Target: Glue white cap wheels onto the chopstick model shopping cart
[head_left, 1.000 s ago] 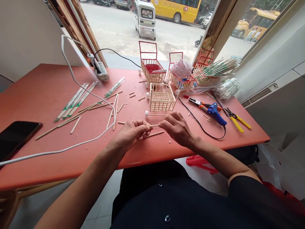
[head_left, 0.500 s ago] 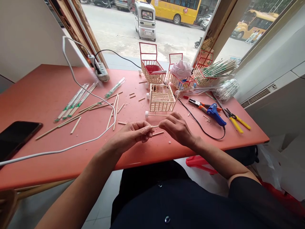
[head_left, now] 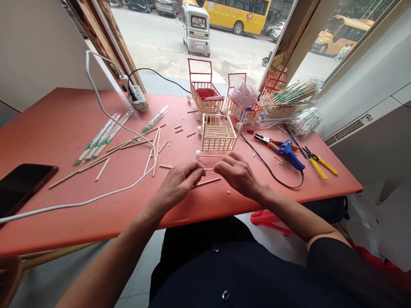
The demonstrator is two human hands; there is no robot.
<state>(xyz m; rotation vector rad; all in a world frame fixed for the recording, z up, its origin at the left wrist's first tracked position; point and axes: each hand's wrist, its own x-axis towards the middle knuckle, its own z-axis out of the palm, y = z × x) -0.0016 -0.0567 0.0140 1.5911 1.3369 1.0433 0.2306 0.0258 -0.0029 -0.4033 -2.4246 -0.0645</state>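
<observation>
Between my two hands is a short wooden stick (head_left: 208, 169), held level just above the table near its front edge. The fingertips of my left hand (head_left: 183, 177) pinch its left end, and my right hand (head_left: 239, 171) closes on the right end, its fingertips partly hidden behind the knuckles. Right beyond them stands a small unpainted cart basket (head_left: 218, 132) built of sticks, with white wheels (head_left: 198, 154) on it. Another stick (head_left: 208, 182) lies on the table under my hands.
Finished-looking carts with red rims (head_left: 205, 96) stand behind. To the right lie a blue glue gun (head_left: 290, 154), pliers (head_left: 266, 139) and yellow-handled cutters (head_left: 319, 164). Leftward are loose sticks (head_left: 156, 149), wrapped chopsticks (head_left: 102, 139), a white cable (head_left: 96, 201), a phone (head_left: 25, 188) and a power strip (head_left: 138, 98).
My left hand has turned over, its back now more upward, and its fingers have shifted slightly left, showing a little more of the stick. The right hand is nearly where it was.
</observation>
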